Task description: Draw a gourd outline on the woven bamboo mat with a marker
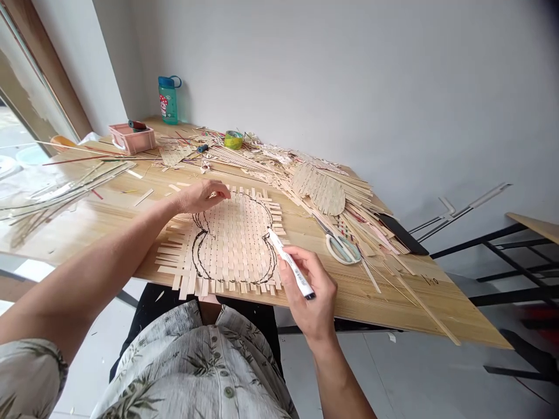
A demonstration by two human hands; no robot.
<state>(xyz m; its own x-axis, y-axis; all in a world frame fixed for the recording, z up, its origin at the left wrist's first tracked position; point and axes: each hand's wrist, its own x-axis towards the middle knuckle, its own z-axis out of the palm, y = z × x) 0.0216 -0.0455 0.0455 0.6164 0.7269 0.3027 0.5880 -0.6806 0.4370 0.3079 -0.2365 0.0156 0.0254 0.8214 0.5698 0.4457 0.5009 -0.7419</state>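
Note:
A woven mat of pale flat strips (233, 244) lies at the table's front edge, its strip ends sticking out all round. Black double outlines on it form a gourd-like shape with a narrowed waist. My right hand (310, 285) grips a white marker pen (294, 270), its tip at the outline's right waist. My left hand (204, 196) rests over the mat's upper left edge with fingers curled together; whether anything is between them is hidden.
Scissors (343, 247) lie right of the mat, near a finished-looking woven oval piece (318, 189) and heaps of loose strips (262, 166). Behind are green tape (233, 139), a pink basket (133, 139) and a teal bottle (168, 102). A wall (327, 75) closes the back.

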